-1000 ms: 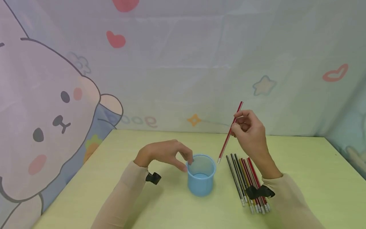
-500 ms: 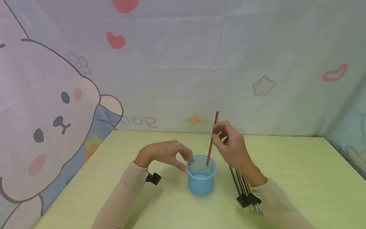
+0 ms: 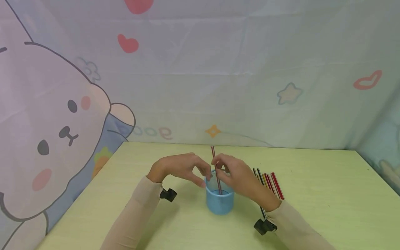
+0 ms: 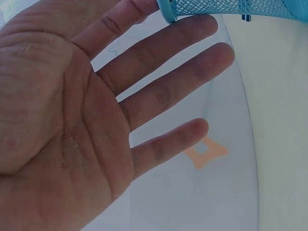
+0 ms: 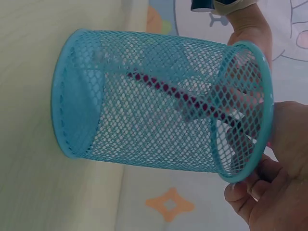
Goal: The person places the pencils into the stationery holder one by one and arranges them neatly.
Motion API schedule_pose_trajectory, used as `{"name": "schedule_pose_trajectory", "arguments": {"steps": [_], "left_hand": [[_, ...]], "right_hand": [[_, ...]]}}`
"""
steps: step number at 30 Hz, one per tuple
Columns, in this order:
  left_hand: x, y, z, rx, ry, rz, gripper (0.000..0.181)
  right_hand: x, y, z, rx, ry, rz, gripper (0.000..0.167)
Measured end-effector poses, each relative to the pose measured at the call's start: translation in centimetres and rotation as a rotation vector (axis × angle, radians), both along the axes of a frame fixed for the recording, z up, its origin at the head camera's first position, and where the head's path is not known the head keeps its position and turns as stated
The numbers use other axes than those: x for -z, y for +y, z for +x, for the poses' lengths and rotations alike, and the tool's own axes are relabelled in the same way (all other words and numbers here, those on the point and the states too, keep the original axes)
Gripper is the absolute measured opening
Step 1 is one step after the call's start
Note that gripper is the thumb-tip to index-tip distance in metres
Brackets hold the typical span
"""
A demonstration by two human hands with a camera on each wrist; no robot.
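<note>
Red pencil (image 3: 218,183) pinched in right hand (image 3: 235,173), bent over mesh cup (image 3: 219,205).

Red pencil (image 3: 219,187) tilted w/in upr. blue mesh cup (image 3: 219,204)

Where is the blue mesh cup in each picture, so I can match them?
Head: the cup is below centre, slightly right.
Left wrist: top right edge, only partly in frame.
Right wrist: large, mid-frame, appearing sideways.
Shared landmark: the orange four-pointed star, in all three.
</note>
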State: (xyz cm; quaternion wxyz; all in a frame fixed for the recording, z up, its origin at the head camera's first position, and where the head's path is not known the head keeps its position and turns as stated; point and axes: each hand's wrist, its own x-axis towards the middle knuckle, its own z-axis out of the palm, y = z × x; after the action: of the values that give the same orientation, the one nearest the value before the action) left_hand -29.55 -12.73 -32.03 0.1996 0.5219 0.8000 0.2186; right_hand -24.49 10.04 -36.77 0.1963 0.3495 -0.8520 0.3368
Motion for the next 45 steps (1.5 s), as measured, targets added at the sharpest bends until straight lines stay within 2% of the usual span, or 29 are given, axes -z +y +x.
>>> {"name": "schedule_pose_trajectory", "arguments": {"steps": [3, 8, 15, 18, 22, 28, 36, 41, 45], "left_hand": [[0.0, 0.0, -0.1, 0.003, -0.008, -0.002, 0.021], [0.1, 0.0, -0.2, 0.016, -0.018, 0.01, 0.017], [0.0, 0.0, 0.1, -0.011, -0.028, -0.004, 0.015], [-0.1, 0.1, 0.1, -0.024, -0.025, -0.014, 0.015], [-0.1, 0.1, 0.1, -0.046, -0.012, -0.032, 0.01], [-0.1, 0.0, 0.2, -0.059, 0.003, -0.049, 0.008], [0.0, 0.0, 0.2, -0.058, 0.0, -0.049, 0.008], [0.0, 0.0, 0.2, -0.059, -0.004, -0.052, 0.008], [-0.2, -0.2, 0.2, -0.062, -0.014, -0.051, 0.008]], "right_hand": [[0.2, 0.0, -0.1, -0.017, 0.017, 0.03, 0.02], [-0.1, 0.8, -0.5, 0.026, 0.046, 0.035, 0.022], [-0.9, 3.4, -1.7, 0.093, -0.011, 0.03, 0.016], [-1.2, 4.5, -2.2, 0.101, -0.057, 0.055, 0.015], [-1.3, 6.0, -2.7, 0.1, -0.162, 0.097, 0.012], [-0.8, 7.7, -3.4, 0.119, -0.283, 0.183, 0.011], [0.4, 8.7, -3.7, 0.157, -0.493, 0.396, 0.009], [1.3, 9.0, -3.8, 0.18, -0.525, 0.469, 0.008], [1.7, 8.6, -3.7, 0.18, -0.53, 0.474, 0.009]]}}
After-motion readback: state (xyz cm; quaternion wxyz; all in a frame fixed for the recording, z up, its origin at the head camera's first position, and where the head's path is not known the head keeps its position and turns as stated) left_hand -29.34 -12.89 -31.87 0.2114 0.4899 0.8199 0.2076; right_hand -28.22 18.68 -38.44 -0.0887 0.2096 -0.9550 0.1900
